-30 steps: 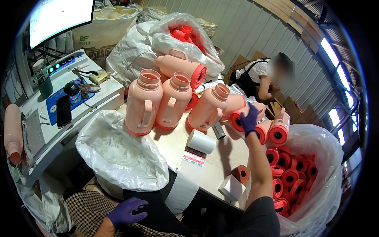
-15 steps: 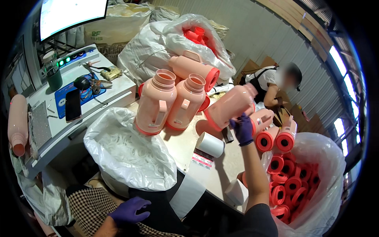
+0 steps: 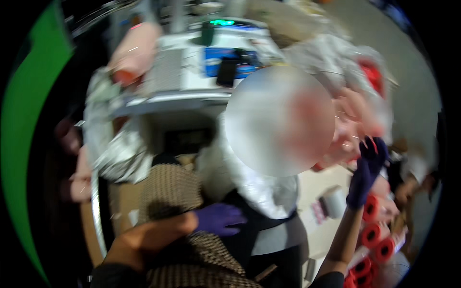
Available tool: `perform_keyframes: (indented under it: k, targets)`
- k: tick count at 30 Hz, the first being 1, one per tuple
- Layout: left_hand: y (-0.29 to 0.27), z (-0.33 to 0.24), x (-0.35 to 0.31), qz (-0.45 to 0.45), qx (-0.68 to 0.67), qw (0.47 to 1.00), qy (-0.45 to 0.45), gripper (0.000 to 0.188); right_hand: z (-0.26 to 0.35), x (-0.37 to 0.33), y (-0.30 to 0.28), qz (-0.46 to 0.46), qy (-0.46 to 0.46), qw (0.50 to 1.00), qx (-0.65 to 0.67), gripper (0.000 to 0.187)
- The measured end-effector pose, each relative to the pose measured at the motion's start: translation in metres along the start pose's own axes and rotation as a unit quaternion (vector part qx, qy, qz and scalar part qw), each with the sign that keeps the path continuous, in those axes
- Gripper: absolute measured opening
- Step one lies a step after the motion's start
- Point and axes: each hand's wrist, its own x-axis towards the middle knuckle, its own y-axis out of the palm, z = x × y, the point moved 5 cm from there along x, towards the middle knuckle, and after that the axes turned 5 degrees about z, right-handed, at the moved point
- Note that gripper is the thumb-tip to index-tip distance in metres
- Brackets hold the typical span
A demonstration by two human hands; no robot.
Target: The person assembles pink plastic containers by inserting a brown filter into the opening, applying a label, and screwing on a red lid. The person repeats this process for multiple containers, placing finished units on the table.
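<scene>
The whole view is smeared by motion. My left hand [image 3: 221,220], in a purple glove, lies low over my lap with its fingers stretched out and nothing in it. My right hand [image 3: 370,165], also purple-gloved, is raised at the right beside a cluster of pink vacuum flasks [image 3: 346,132]. Its fingers look apart, though blurred, and I make out no flask in its grasp. Whether the fingertips touch the nearest flask is unclear. A round blurred patch covers part of the cluster and the white bag in front of it.
A pink flask [image 3: 137,53] lies at the left end of the white workbench [image 3: 194,93], near a dark phone [image 3: 226,72] on a blue mat. A white roll [image 3: 333,201] rests on the table. Red-bottomed flasks [image 3: 377,233] lie at the right, where another person [image 3: 417,175] is partly visible.
The view has swung left, so the bench and its flask appear farther right. My right hand no longer visibly holds the tilted flask. My left hand stays low over my lap.
</scene>
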Motion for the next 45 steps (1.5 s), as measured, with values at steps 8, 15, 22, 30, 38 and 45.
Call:
perform_keyframes:
  k: [8,15,22,30,38,45]
  targets:
    - [-0.101,-0.057,-0.080,-0.259,0.024,0.958,0.120,0.032,0.241,-0.125,0.271,0.308,-0.172,0.921,0.166,0.045]
    - [-0.087,0.043,-0.328,-0.518,-0.190,0.767,-0.327,0.030,0.280,-0.134,0.330,0.174,-0.253,0.913,0.270,0.033]
    - [-0.091,0.200,-0.539,-0.507,0.212,0.698,-0.459,0.025,0.270,-0.122,0.371,0.393,-0.051,0.908,0.131,0.048]
    - [-0.106,0.274,-0.636,-0.493,0.326,0.650,-0.477,0.051,0.203,-0.181,0.379,0.514,-0.074,0.853,-0.045,0.041]
    - [-0.039,0.305,-0.626,-0.013,0.225,0.555,-0.800,0.085,0.180,-0.193,0.372,0.501,-0.088,0.856,-0.095,0.045]
    - [0.016,0.226,-0.631,0.068,0.283,0.597,-0.748,0.058,0.186,-0.189,0.384,0.498,-0.137,0.855,-0.046,0.036]
